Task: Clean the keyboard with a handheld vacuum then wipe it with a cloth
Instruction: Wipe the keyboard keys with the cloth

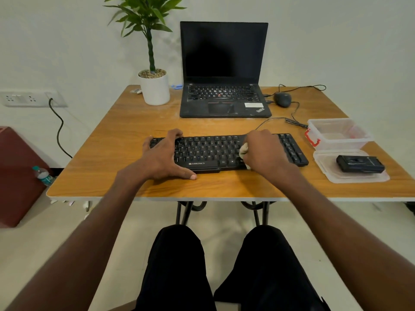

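Right now the black keyboard (224, 151) lies near the table's (125, 122) front edge, about midway along it. A left hand (166, 156) spreads wide over the keyboard's left end, thumb on the wood at its front. A right hand (265, 151) is closed around a pale cloth (243, 150), pressing it on the keys right of centre. Toward the right edge, a black handheld vacuum (360, 163) rests on a clear lid (350, 176), in front of an open plastic box (339, 133)
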A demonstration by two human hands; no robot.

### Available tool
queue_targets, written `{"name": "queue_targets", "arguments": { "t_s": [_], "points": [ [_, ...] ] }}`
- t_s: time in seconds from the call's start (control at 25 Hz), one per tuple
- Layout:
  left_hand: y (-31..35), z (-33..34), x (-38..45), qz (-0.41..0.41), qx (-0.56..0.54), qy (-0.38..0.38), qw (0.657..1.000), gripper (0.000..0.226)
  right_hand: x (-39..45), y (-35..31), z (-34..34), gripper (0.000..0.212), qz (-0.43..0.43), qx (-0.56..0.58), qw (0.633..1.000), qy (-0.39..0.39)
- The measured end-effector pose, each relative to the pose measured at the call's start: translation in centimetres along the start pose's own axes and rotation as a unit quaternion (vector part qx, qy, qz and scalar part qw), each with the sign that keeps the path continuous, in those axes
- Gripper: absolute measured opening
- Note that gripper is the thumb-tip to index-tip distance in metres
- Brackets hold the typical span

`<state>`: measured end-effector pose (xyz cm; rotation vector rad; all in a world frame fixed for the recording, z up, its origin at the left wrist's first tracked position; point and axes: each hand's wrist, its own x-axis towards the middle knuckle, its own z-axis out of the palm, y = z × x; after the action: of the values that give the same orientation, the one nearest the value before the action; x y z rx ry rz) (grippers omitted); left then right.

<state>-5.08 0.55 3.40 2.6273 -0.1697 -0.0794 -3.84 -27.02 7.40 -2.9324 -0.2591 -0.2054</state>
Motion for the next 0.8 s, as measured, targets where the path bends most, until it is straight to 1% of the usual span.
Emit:
{"name": "queue_targets", "arguments": {
  "t_s": [0.04, 0.12, 0.16, 0.2, 0.28, 0.36, 0.44, 0.48, 0.56, 0.6, 0.68, 0.76, 0.8],
  "points": [
    [0.0, 0.0, 0.0, 0.001, 0.0, 0.002, 1.0, 0.129, -0.3, -1.3, 0.6, 0.016, -0.025, 0.025, 0.999, 0.0],
    [0.1, 0.1, 0.0, 0.001, 0.004, 0.01, 1.0, 0.127, -0.6, -3.5, 1.5, 0.022, -0.077, 0.06, 0.995, -0.027],
    [0.2, 0.2, 0.0, -0.002, 0.008, 0.009, 1.0, 0.127, -0.4, -3.9, 1.5, 0.024, -0.087, 0.077, 0.993, -0.035],
    [0.3, 0.1, 0.0, -0.004, 0.012, 0.007, 1.0, 0.128, -0.1, -3.8, 1.3, 0.02, -0.077, 0.088, 0.993, -0.032],
    [0.2, 0.0, 0.0, -0.006, 0.013, -0.003, 1.0, 0.134, 0.0, -2.3, 0.5, 0.007, -0.02, 0.064, 0.998, -0.004],
    [0.0, -0.1, -0.1, -0.006, 0.008, -0.012, 1.0, 0.145, -0.9, -1.3, 0.1, 0.014, 0.033, 0.004, 0.999, 0.007],
    [-0.1, 0.0, -0.1, -0.003, 0.007, -0.007, 1.0, 0.149, -2.0, -2.3, 0.3, 0.016, 0.009, -0.015, 1.0, 0.018],
    [-0.1, 0.1, 0.0, -0.002, 0.007, -0.008, 1.0, 0.151, -2.3, -3.2, 0.7, 0.017, -0.012, 0.004, 1.0, 0.018],
    [-0.6, -0.2, -0.1, 0.001, 0.005, -0.03, 1.0, 0.159, -1.9, -4.9, 1.6, 0.021, -0.043, 0.108, 0.993, 0.004],
    [-1.2, -0.8, -0.3, 0.001, 0.007, -0.045, 0.999, 0.161, -1.4, -5.5, 2.1, 0.024, -0.05, 0.174, 0.983, -0.009],
    [-3.5, -2.2, -0.9, -0.02, 0.003, -0.076, 0.997, 0.165, -0.5, -6.7, 2.8, 0.025, -0.05, 0.282, 0.958, -0.012],
    [-6.0, -3.3, -1.8, -0.056, -0.015, -0.105, 0.993, 0.168, -0.1, -8.1, 3.3, 0.028, -0.058, 0.348, 0.936, -0.005],
    [-6.9, -3.4, -2.1, -0.07, -0.029, -0.119, 0.99, 0.167, 0.2, -9.0, 3.6, 0.03, -0.072, 0.356, 0.932, -0.007]
  ]
}}
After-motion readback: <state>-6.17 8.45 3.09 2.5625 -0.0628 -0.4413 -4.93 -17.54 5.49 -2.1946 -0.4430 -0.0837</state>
